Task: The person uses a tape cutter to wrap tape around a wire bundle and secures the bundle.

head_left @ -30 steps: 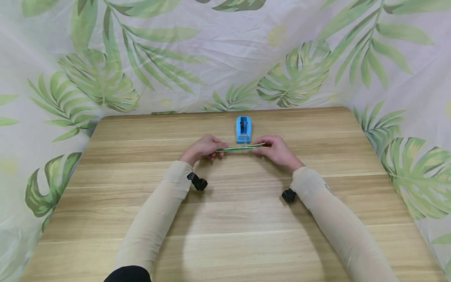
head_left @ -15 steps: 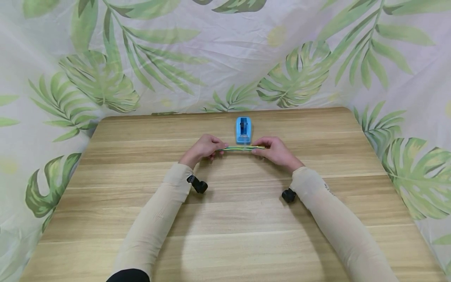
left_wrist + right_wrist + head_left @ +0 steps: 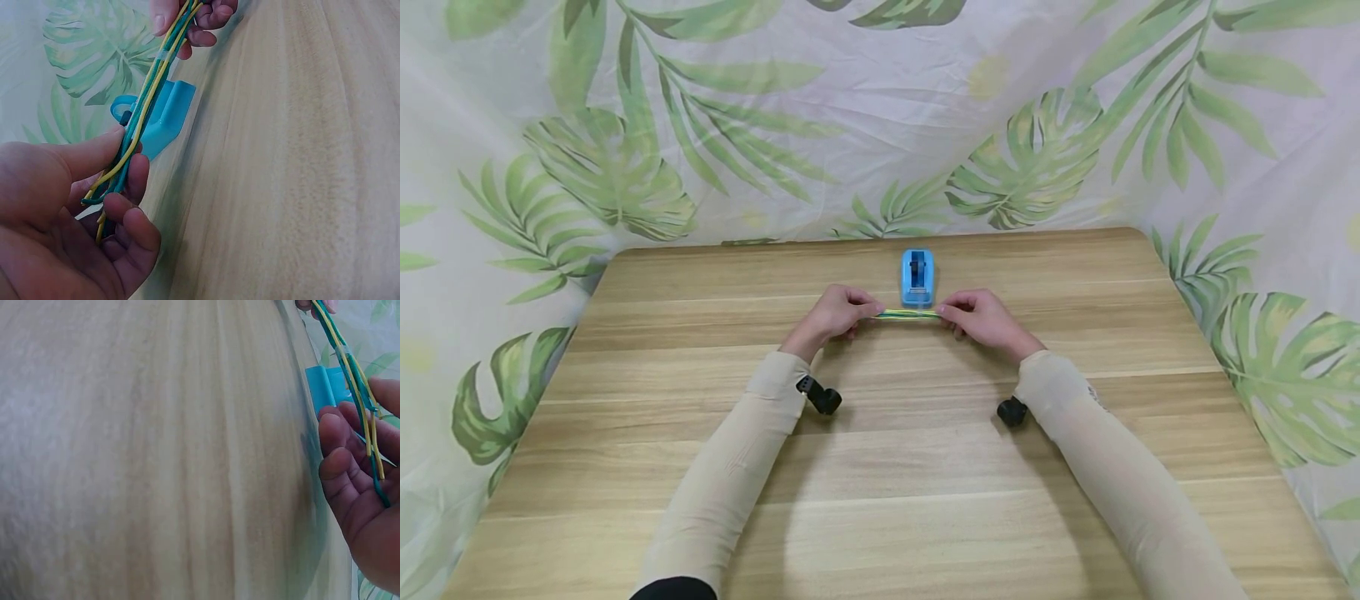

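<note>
A bundle of green and yellow wires point(image 3: 910, 314) is held level between both hands, just in front of a blue tape dispenser point(image 3: 917, 277). My left hand point(image 3: 841, 312) pinches its left end between thumb and fingers; in the left wrist view some wire ends point(image 3: 94, 200) bend and stick out there. At the other end my right hand point(image 3: 987, 318) pinches the bundle with thumb and fingers. Loose wire ends point(image 3: 380, 469) reach over the right palm in the right wrist view. A clear band of tape point(image 3: 164, 55) shows on the wires, toward the right hand.
Under the hands lies a wood-grain table point(image 3: 910, 467). Its far edge meets a leaf-patterned cloth point(image 3: 880, 125) behind the dispenser. A black camera mount sits at each cuff.
The right thumb has come over the front of the wires, covering the right ends that showed before. The bundle looks straighter and more level. The dispenser stays in place.
</note>
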`<move>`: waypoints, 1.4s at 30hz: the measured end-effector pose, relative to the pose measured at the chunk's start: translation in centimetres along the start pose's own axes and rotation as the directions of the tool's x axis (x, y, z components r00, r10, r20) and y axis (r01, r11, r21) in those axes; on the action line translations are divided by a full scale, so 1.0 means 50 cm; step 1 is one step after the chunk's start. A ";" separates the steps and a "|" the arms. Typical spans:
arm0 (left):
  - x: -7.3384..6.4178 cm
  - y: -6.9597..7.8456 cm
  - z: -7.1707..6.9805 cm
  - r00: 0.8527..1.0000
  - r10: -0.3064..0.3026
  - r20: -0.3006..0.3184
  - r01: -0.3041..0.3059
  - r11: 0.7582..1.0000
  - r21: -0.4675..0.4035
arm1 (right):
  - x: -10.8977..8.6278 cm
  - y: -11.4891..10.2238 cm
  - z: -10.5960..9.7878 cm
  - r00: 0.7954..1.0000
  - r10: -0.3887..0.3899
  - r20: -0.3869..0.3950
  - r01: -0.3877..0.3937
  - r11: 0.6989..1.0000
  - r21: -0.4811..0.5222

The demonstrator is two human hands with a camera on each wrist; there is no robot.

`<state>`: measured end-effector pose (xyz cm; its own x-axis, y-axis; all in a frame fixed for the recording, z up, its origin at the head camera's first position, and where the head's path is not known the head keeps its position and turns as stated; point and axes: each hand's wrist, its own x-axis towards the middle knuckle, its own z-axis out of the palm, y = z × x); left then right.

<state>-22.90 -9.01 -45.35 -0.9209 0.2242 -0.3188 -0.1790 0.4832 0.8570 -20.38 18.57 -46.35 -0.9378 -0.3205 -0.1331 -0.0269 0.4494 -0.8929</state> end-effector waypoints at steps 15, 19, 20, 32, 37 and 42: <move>0.001 -0.002 0.005 0.999 0.038 -0.023 -0.039 0.998 -0.047 | 0.006 -0.002 -0.011 0.996 0.062 0.066 -0.067 0.996 0.063; 0.000 -0.003 0.004 0.999 0.046 -0.019 -0.047 0.998 -0.042 | 0.008 -0.001 -0.010 0.998 0.027 0.055 -0.031 0.997 0.068; 0.000 -0.003 0.004 0.999 0.049 -0.018 -0.049 0.998 -0.043 | 0.009 -0.001 -0.010 0.999 0.019 0.051 -0.023 0.998 0.065; -0.002 0.000 0.004 0.999 0.038 -0.008 -0.039 0.998 -0.057 | 0.007 -0.006 -0.011 1.000 -0.002 0.010 0.001 0.999 0.041; -0.002 0.002 0.005 0.999 0.042 -0.012 -0.042 0.998 -0.051 | 0.006 -0.005 -0.012 1.000 -0.024 -0.002 0.024 1.000 0.017; -0.001 0.001 0.006 1.000 0.023 -0.012 -0.024 0.998 -0.057 | 0.009 -0.001 -0.013 0.996 -0.089 -0.015 0.088 0.995 -0.039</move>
<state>-22.77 -8.74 -45.39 -0.9288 0.2252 -0.2942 -0.1767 0.4287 0.8860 -21.03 18.97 -46.09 -0.9368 -0.3467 -0.0465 -0.1233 0.4517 -0.8836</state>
